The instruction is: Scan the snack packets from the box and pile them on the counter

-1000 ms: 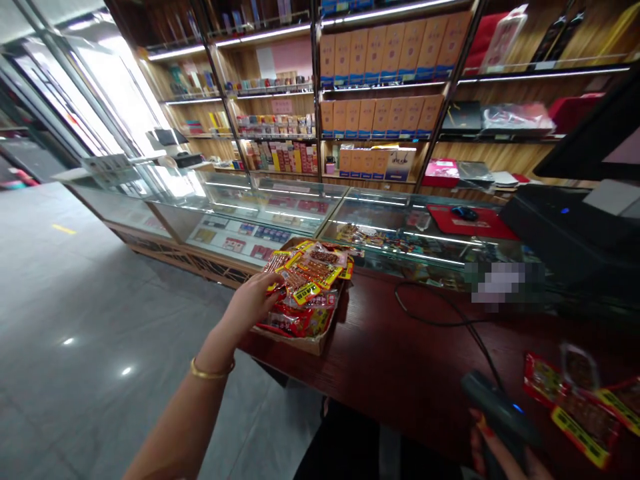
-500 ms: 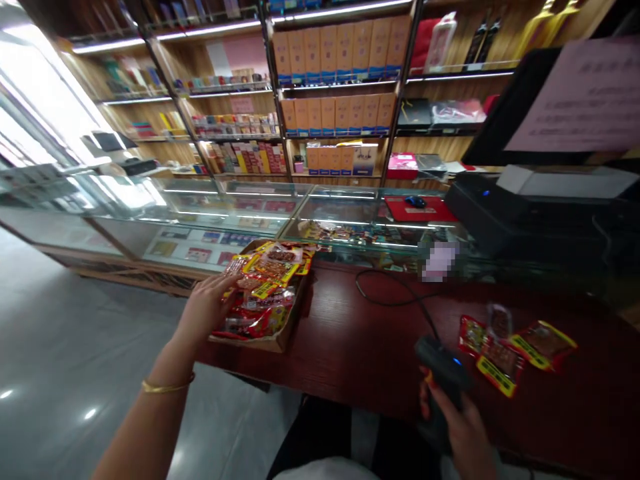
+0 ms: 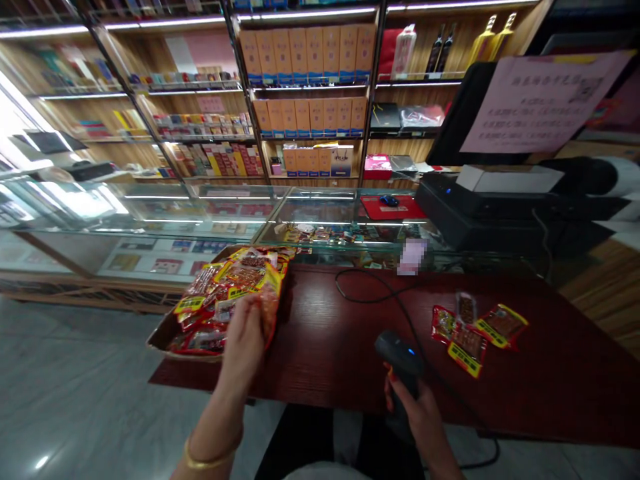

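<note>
My left hand point(image 3: 246, 333) is closed on a snack packet point(image 3: 270, 297) with a yellow top, held upright at the right side of the cardboard box point(image 3: 157, 340). The box is piled with red and yellow snack packets point(image 3: 205, 283) in clear-windowed wrapping. My right hand point(image 3: 417, 407) grips a dark barcode scanner point(image 3: 403, 363) by its handle; a blue light glows on its head. Several loose snack packets point(image 3: 467, 347) lie together on the dark red table, to the right of the scanner.
The scanner's cable point(image 3: 373, 301) loops over the wooden table point(image 3: 325, 340). Beyond stands a glass display counter point(image 3: 210, 210) with a mouse point(image 3: 389, 201) on a red mat. A monitor bearing a pink paper point(image 3: 535, 107) rises at right. Stocked shelves point(image 3: 310, 90) line the wall.
My left hand has gone from resting on the pile to holding a packet at the box's right side. The view has turned slightly right; the scanner remains in my right hand.
</note>
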`<move>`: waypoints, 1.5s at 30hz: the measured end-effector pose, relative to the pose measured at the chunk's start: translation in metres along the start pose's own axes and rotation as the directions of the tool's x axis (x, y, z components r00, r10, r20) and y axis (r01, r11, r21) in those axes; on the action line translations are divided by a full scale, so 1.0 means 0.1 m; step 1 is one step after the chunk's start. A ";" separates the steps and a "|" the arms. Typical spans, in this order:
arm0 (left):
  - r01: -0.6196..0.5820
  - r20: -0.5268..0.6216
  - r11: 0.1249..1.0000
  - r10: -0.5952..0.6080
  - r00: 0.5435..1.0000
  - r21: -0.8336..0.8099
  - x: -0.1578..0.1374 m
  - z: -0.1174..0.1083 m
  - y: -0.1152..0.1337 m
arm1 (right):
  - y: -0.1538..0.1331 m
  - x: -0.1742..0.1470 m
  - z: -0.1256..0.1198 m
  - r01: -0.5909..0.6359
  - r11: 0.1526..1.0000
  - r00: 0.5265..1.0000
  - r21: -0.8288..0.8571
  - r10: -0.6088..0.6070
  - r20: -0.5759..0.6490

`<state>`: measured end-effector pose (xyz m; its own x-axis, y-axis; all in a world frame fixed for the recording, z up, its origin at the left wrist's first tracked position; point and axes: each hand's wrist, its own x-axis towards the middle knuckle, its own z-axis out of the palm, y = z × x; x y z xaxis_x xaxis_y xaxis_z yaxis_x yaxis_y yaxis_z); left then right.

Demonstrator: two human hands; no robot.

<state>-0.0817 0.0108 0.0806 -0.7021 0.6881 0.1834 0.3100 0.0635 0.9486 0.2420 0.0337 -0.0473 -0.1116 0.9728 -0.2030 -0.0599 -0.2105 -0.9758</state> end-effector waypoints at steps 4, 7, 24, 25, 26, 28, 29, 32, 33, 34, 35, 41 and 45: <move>0.635 0.610 0.688 -0.348 0.712 -0.350 -0.22 0.83 -0.32 | -0.06 -0.03 0.08 0.038 0.997 0.999 -0.071 -0.038 -0.001; 0.749 0.746 0.543 -0.299 0.595 -0.380 -0.26 1.11 -0.55 | -0.03 -0.07 0.09 0.046 0.989 0.998 -0.141 -0.050 -0.025; 0.734 0.773 0.490 -0.173 0.610 -0.470 -0.25 1.28 -0.97 | -0.15 -0.18 0.07 0.158 0.842 0.986 -0.515 -0.160 0.040; 0.730 0.773 0.498 -0.168 0.612 -0.469 -0.25 1.28 -0.97 | -0.17 -0.19 0.08 0.177 0.830 0.983 -0.528 -0.172 0.059; 0.727 0.779 0.515 -0.166 0.605 -0.455 -0.25 1.28 -0.97 | -0.20 -0.19 0.07 0.194 0.820 0.980 -0.539 -0.180 0.079; 0.723 0.804 0.566 -0.167 0.571 -0.396 -0.25 1.27 -0.96 | -0.24 -0.19 0.04 0.233 0.800 0.972 -0.553 -0.192 0.133; 0.723 0.820 0.591 -0.170 0.546 -0.358 -0.25 1.26 -0.95 | -0.26 -0.19 0.02 0.255 0.790 0.967 -0.558 -0.198 0.161; 0.715 0.860 0.644 -0.172 0.480 -0.271 -0.23 1.25 -0.91 | -0.31 -0.20 -0.09 0.299 0.759 0.952 -0.578 -0.196 0.235; 0.710 0.869 0.658 -0.169 0.465 -0.252 -0.23 1.25 -0.90 | -0.31 -0.20 -0.13 0.306 0.750 0.949 -0.586 -0.191 0.251; 0.705 0.877 0.669 -0.165 0.452 -0.237 -0.22 1.26 -0.89 | -0.32 -0.21 -0.16 0.310 0.742 0.947 -0.594 -0.187 0.262; 0.698 0.883 0.678 -0.158 0.442 -0.228 -0.20 1.26 -0.89 | -0.32 -0.23 -0.20 0.311 0.737 0.947 -0.600 -0.185 0.263; 0.654 0.819 0.686 -0.147 0.554 -0.320 -0.20 1.32 -0.94 | -0.25 -0.35 -0.30 0.272 0.738 0.961 -0.617 -0.246 0.129; 0.657 0.795 0.675 -0.171 0.582 -0.336 -0.26 1.32 -0.90 | -0.22 -0.38 -0.35 0.260 0.727 0.962 -0.636 -0.255 0.101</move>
<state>-0.0068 0.0831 -0.0438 0.0479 0.9643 -0.2604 -0.4677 0.2520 0.8472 0.2821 0.0046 -0.0207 -0.1921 0.9794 0.0623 0.5582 0.1612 -0.8139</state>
